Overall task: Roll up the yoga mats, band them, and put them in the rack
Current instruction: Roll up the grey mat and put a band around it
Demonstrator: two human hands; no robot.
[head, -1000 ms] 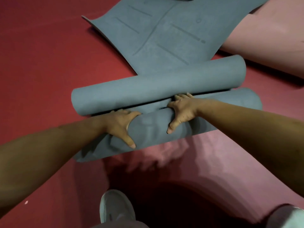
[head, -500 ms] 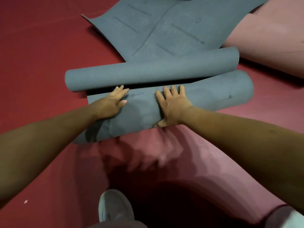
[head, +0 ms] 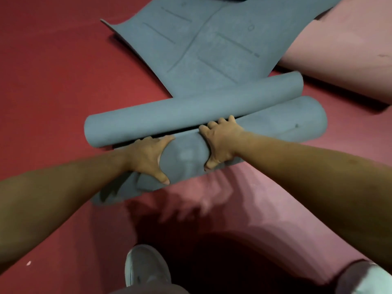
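- The near roll [head: 275,126] is lying crosswise on the floor [head: 53,81], just in front of the far roll [head: 180,113].
- The flat mat stretch [head: 212,39] is spreading away behind the far roll.
- The left hand [head: 148,158] and right hand [head: 222,141] are gripping the near roll side by side, around its middle.
- Another mat [head: 339,49] is lying right of the flat stretch.
- A shoe [head: 146,266] is standing nearest, before the near roll.

The yoga mat [head: 212,60] is a dusty slate blue all over, and its flat stretch carries darker straight lines and one small ring. Beneath it shows a pale pink mat [head: 265,198] on a deep red floor [head: 53,71]. The shoe [head: 146,266] is white.
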